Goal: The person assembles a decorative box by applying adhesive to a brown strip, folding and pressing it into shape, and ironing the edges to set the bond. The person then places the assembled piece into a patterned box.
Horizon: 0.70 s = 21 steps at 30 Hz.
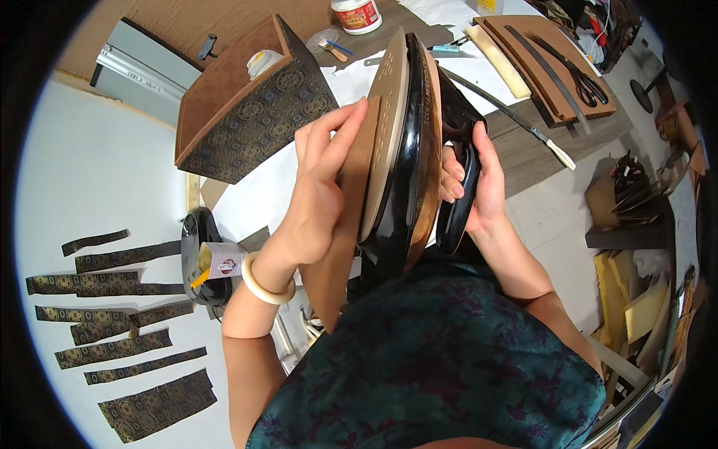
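In the middle, a black clothes iron [407, 172] is tipped on its side, its pale holed soleplate [387, 127] facing left. My right hand [488, 183] is closed round its black handle, fingers curled through the gap. Beside the soleplate stands a thin brown board [351, 194], on edge and very close to it; whether they touch along the whole length I cannot tell. My left hand [318, 172] grips this board from the left, fingertips near its upper edge. A cream bangle [265, 284] circles my left wrist.
A patterned, brown-lined box [258, 123] stands far left. Dark patterned strips [112, 348] hang on the white surface at left. Scissors [580, 75] and a metal ruler [538, 67] lie on a brown panel [508, 45] at far right. A white-handled tool [557, 152] lies near the table edge.
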Each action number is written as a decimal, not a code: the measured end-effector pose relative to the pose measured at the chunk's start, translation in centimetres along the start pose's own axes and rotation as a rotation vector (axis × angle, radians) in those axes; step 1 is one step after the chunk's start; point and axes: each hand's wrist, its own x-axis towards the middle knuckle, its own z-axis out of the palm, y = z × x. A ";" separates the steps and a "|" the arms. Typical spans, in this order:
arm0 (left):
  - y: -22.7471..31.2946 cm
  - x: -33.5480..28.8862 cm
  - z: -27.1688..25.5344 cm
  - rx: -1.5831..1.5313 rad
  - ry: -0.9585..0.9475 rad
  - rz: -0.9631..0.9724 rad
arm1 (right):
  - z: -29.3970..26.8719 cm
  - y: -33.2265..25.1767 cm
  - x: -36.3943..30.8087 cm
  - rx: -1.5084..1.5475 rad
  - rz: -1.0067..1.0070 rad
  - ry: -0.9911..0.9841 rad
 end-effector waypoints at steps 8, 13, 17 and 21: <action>0.6 -0.3 0.9 -0.169 0.016 -0.020 | 1.6 0.1 -0.9 -0.067 -0.093 0.085; 0.5 -0.5 0.5 -0.214 0.005 -0.030 | 1.8 0.1 -1.3 -0.121 -0.096 0.055; 0.6 -0.8 0.4 -0.242 0.008 -0.025 | 2.2 0.2 -1.6 -0.138 -0.104 0.045; 0.8 -1.4 -0.1 -0.275 0.005 -0.022 | 2.8 0.2 -1.7 -0.147 -0.073 0.031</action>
